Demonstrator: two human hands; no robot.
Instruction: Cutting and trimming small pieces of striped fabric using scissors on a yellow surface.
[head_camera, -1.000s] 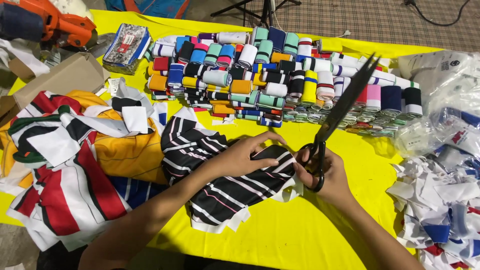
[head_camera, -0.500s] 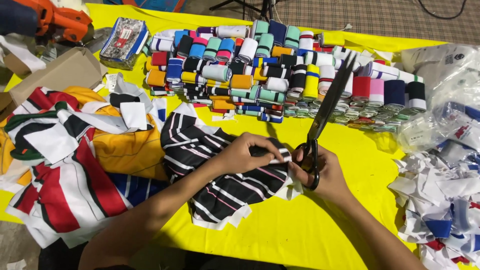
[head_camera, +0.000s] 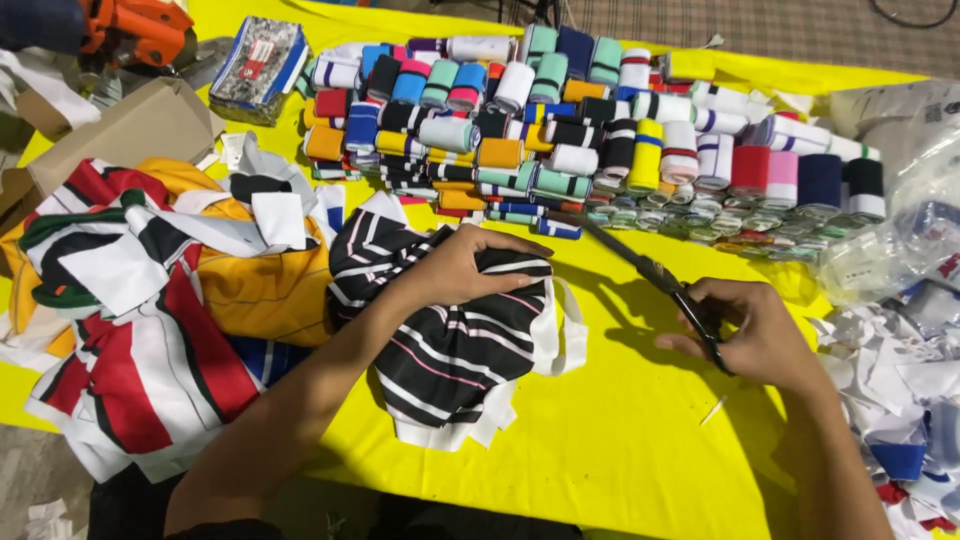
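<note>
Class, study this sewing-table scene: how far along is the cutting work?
Done: white offcuts lie heaped at the right. In hand: left hand presses the black striped fabric; right hand holds scissors beside it. Left: a pile of striped pieces lies at the left.
</note>
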